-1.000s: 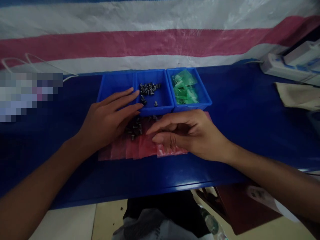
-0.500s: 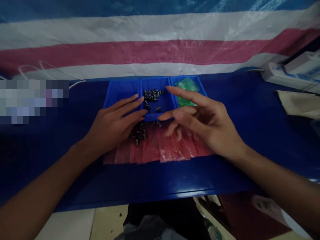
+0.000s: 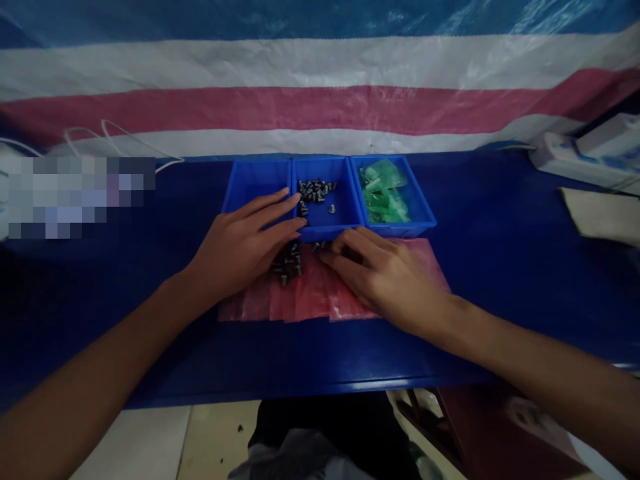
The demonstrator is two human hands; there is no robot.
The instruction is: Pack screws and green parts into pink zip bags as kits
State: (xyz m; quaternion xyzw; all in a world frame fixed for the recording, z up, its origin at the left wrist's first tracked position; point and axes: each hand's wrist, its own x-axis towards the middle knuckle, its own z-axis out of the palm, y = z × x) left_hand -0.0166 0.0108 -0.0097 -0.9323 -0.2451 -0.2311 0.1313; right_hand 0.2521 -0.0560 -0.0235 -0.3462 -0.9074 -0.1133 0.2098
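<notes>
Dark screws lie in the middle blue bin. More loose screws rest on a row of red plastic bags in front of the bins. My left hand is spread, palm down, over the front of the left bin, its fingertips at the middle bin's edge. Just in front of the middle bin, my right hand has its fingers bent together beside a few screws on the bags. What its fingertips hold, if anything, is hidden.
The right blue bin holds green plastic bags. A white power strip and a beige cloth lie at the right. White cables and a pixelated area are at the left. A striped sheet hangs behind.
My right hand has come down from above the middle and right bins to the bags, and its spread fingers have closed together. My left hand stays spread by the bins. The view has shifted slightly.
</notes>
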